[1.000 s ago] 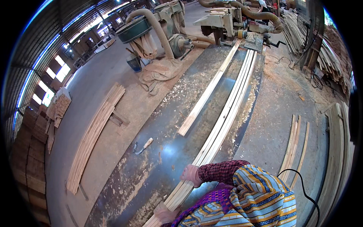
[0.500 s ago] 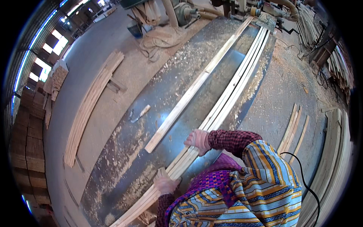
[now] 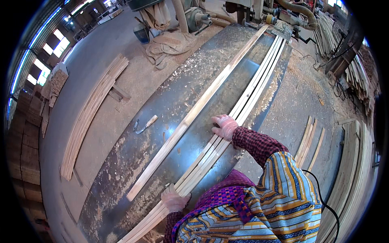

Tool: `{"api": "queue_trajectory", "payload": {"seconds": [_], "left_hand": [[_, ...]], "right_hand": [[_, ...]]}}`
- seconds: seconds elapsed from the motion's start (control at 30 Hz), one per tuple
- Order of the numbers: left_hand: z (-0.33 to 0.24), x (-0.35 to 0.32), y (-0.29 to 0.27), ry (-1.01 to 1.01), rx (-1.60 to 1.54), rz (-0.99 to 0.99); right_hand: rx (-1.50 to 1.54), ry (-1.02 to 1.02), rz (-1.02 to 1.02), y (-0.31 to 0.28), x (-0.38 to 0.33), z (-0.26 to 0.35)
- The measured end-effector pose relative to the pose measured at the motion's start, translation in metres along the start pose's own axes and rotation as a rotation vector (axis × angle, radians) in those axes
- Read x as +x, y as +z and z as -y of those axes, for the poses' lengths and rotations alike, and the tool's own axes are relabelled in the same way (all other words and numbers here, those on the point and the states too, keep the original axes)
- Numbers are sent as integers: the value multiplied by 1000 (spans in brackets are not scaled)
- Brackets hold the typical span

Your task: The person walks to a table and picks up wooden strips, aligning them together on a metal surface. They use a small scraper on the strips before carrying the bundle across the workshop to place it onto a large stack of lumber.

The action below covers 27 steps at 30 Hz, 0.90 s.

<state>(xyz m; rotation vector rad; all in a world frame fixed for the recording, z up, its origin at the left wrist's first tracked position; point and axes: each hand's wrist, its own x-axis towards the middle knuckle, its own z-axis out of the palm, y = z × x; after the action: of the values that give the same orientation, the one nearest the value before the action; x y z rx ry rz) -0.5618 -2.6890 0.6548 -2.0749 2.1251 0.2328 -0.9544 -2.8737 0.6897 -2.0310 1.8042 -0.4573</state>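
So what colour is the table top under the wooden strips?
Dark grey metal table top, dusted with pale sawdust; head view.

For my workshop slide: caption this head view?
Two gloved hands, left and right, rest on long pale wooden strips.

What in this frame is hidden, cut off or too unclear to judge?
- Left hand, head view: whether it grips the bundled wooden strips or only rests on them; its fingers are not clear.
- Near end of the strips: cut off by the lower edge.
- Right hand: lies on the strips, but its palm side is hidden.
- Small hand tool on the metal table: too small to identify.
- Far machine: cut by the top edge.
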Motion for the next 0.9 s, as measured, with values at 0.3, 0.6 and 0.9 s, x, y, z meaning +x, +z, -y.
{"api": "queue_trajectory", "payload": {"seconds": [0.3,0.6,0.9], "left_hand": [[-2,1,-14,16,-70,12],[-8,0,-20,13,-17,-89],[-1,6,-16,5,-151,-57]], "right_hand": [[-171,95,46,-21,40,-25],[-352,84,20,-40,102,-32],[-749,-73,23,-20,174,-50]]}}
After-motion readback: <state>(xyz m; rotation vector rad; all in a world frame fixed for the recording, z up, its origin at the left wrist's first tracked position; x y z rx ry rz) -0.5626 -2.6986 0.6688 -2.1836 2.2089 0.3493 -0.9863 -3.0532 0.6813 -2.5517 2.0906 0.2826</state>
